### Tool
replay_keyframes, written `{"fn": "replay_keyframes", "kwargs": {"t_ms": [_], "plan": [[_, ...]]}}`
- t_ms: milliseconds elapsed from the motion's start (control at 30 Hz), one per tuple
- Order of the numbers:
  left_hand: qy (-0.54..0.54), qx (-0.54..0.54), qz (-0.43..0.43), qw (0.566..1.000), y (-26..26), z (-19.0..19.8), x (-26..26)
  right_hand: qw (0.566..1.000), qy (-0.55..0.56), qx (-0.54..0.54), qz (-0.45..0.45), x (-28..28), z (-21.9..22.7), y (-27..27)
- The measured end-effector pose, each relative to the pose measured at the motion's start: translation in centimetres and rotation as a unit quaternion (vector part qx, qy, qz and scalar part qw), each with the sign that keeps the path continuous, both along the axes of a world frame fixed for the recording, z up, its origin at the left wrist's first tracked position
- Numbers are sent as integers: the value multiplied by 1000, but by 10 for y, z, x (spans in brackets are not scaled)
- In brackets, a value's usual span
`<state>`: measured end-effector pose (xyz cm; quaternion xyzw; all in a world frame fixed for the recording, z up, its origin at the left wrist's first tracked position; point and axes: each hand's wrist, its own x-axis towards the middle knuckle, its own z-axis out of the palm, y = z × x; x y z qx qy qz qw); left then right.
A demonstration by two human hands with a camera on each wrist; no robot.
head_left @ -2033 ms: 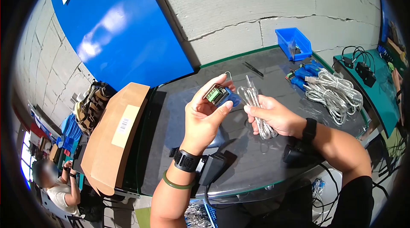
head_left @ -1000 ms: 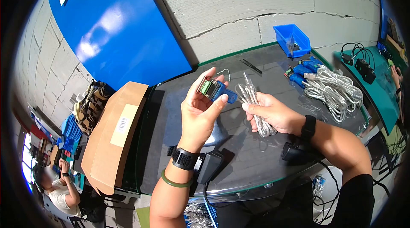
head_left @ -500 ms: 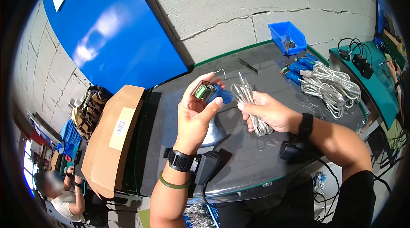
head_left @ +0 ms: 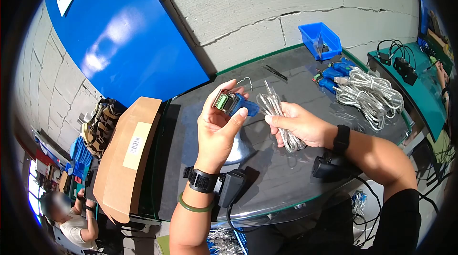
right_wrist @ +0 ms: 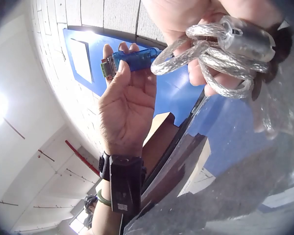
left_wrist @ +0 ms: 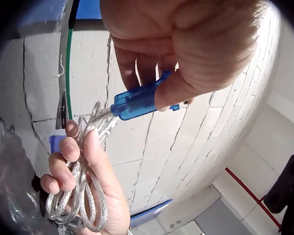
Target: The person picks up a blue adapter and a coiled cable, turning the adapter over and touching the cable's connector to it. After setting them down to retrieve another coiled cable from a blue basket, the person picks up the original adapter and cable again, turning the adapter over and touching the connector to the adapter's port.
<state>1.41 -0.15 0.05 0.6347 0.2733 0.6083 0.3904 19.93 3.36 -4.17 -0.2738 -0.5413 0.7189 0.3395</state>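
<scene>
The left hand holds a blue translucent connector housing, its thumb pressed on the housing and the fingers behind. A green terminal block on a small board shows at the housing's end, facing left. From the other end a silver braided cable runs to a coiled bundle, which the right hand grips between thumb and fingers. In the right wrist view a clear cylindrical piece sits on the bundled cable. The left wrist view shows the blue housing beside the cable coil.
More silver cables with blue connectors lie at the table's right. Behind them stands a blue bin; black tweezers lie at the back. An open cardboard box stands left. Another person sits at far left.
The left hand has tilted the connector and shifted slightly left and down with it. The right hand keeps its grip on the coil. The head view has shifted a little.
</scene>
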Motion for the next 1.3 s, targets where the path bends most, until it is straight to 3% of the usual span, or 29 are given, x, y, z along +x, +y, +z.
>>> {"fn": "replay_keyframes", "kwargs": {"t_ms": [300, 767, 1300], "plan": [[26, 1, 31, 999, 0, -1, -2, 1000, 6, -15, -5, 1, -1, 1], [50, 58, -7, 997, -2, 2, 1, 1000, 9, -19, -7, 0, -1, 1], [51, 28, -24, 998, -3, 0, 1, 1000, -3, -15, -19, 1, 0, 0]]}}
